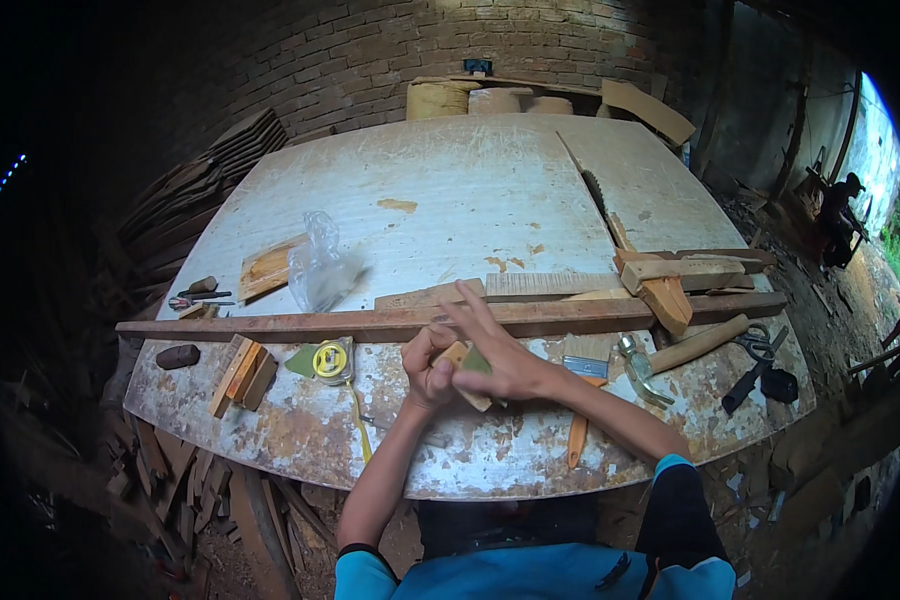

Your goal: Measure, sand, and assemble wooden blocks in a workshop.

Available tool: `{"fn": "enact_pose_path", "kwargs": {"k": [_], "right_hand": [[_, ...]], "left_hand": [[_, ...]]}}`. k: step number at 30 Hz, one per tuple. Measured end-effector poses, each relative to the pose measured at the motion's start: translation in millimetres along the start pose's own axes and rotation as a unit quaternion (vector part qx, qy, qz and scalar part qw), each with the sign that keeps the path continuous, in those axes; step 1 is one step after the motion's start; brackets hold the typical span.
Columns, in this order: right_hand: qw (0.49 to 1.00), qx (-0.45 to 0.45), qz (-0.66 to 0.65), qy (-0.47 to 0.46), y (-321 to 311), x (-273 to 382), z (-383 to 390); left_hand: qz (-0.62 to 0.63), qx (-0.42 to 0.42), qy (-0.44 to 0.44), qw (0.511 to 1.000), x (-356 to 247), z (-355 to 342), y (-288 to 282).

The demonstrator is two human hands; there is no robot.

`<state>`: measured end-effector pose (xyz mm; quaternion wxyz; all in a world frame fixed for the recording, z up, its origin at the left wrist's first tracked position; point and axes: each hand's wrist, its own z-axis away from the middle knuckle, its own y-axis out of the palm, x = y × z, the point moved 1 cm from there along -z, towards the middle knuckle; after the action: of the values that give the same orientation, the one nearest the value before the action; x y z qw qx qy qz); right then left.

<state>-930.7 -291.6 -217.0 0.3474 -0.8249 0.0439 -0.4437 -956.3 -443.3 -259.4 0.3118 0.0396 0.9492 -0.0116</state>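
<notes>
In front of me, at the table's near edge, my left hand (pixel 428 366) is closed around a small wooden block (pixel 456 354). My right hand (pixel 505 362) lies against the block from the other side, some fingers stretched up and away. Between its palm and the wood shows a piece of green sheet (pixel 476 360) that looks like sandpaper, pinched or pressed there. A similar green piece (pixel 301 361) lies beside a yellow tape measure (pixel 332 361), left of my hands. Right of them is a flat paintbrush (pixel 587 362) with an orange handle. My fingers partly hide the block.
A long wooden beam (pixel 270 327) crosses the table behind my hands. Rightward lie a claw hammer (pixel 638 370), scissors (pixel 760 345), a wooden plane-like tool (pixel 667 300) and a handsaw (pixel 595 190). Leftward are stacked wooden blocks (pixel 243 376), a plastic bag (pixel 320 265) and a board (pixel 268 268).
</notes>
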Motion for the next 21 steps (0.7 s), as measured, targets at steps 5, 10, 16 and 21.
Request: {"fn": "enact_pose_path", "kwargs": {"k": [5, 10, 16, 21], "right_hand": [[0.976, 0.051, 0.148, -0.153, 8.1, 25.4, 12.2], [1.0, -0.001, 0.004, -0.03, 2.2, 10.0, 7.3], [0.996, 0.01, 0.033, -0.084, 4.0, 18.5, 8.7], [0.98, 0.004, 0.063, -0.19, 8.2, 25.4, 9.6]], "left_hand": [[0.027, 0.023, 0.039, 0.999, -7.0, 0.3, 5.0], [0.009, 0.052, 0.031, 0.998, -9.5, -2.3, -0.7], [-0.003, 0.029, 0.017, 0.999, 0.1, -1.7, 0.7], [-0.017, 0.044, 0.035, 0.998, -12.4, -12.6, 3.5]]}}
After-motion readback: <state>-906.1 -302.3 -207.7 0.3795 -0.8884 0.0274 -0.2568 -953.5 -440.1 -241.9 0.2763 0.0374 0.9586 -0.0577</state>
